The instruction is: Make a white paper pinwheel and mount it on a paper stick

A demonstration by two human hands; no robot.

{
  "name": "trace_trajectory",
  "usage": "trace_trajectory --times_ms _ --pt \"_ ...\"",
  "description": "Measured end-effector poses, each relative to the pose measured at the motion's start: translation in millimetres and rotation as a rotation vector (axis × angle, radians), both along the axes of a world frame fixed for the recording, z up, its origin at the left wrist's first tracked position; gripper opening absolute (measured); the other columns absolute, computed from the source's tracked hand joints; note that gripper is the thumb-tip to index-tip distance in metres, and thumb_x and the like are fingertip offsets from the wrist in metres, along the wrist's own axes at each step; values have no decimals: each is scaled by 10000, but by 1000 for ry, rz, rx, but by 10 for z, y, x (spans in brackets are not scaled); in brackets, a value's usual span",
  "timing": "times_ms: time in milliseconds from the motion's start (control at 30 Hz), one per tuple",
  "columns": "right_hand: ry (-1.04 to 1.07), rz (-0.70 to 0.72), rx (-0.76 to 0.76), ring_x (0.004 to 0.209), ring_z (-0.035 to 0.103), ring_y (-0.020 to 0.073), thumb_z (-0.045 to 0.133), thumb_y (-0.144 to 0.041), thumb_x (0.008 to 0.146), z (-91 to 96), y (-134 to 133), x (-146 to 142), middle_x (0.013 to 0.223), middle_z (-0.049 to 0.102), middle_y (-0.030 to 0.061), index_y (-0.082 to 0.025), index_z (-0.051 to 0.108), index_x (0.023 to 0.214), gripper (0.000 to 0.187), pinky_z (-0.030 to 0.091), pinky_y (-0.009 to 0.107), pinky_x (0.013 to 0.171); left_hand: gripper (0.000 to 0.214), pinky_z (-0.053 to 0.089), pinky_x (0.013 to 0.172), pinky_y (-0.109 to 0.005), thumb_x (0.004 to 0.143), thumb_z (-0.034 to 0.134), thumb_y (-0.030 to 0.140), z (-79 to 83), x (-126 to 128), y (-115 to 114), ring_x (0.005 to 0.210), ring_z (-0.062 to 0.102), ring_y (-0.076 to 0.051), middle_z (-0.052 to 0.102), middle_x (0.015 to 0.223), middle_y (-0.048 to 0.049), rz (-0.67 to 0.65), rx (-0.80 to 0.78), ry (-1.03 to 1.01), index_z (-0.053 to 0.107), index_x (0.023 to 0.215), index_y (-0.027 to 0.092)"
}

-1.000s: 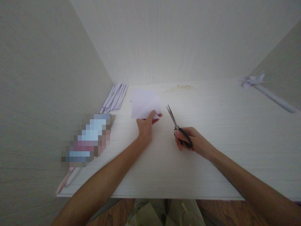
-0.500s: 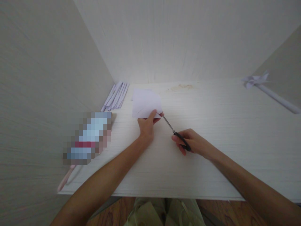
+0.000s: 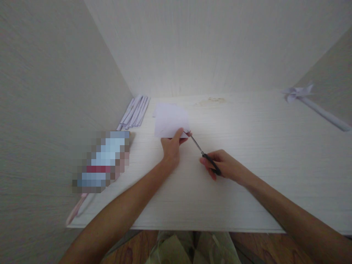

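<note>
Paper sheet (image 3: 170,119) on table (image 3: 261,146); scissors (image 3: 198,147) right; strips (image 3: 134,112) left, apparently stacked.

Loads of bare desk (image 3: 261,154) right of the scissors (image 3: 199,148) and paper sheet (image 3: 170,119). Left's tight: wall (image 3: 55,91), folded paper strips (image 3: 135,112), a pixelated item (image 3: 101,161). Paper pinwheel (image 3: 298,91) hugs the far-right corner.

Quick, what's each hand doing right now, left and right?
Left hand: closed, pinching the near edge of the paper sheet.
Right hand: closed on the scissors, blade tips at the sheet's near right corner.
</note>
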State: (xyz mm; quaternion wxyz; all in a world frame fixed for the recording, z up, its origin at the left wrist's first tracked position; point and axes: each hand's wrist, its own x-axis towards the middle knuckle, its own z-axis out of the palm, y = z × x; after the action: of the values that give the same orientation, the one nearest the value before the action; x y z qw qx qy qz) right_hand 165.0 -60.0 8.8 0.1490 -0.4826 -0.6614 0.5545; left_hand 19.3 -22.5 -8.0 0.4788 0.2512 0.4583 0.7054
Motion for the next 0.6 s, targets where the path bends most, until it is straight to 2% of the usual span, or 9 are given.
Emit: trace_trajectory --times_ms 600 --pt "-30 -11 39 372 359 69 486 -532 708 -22 -3 -12 383 477 -2 -156 452 442 461 256 212 389 248 505 587 -265 564 655 250 -11 16 -4 556 618 -131 638 674 -23 37 -15 7 575 755 114"
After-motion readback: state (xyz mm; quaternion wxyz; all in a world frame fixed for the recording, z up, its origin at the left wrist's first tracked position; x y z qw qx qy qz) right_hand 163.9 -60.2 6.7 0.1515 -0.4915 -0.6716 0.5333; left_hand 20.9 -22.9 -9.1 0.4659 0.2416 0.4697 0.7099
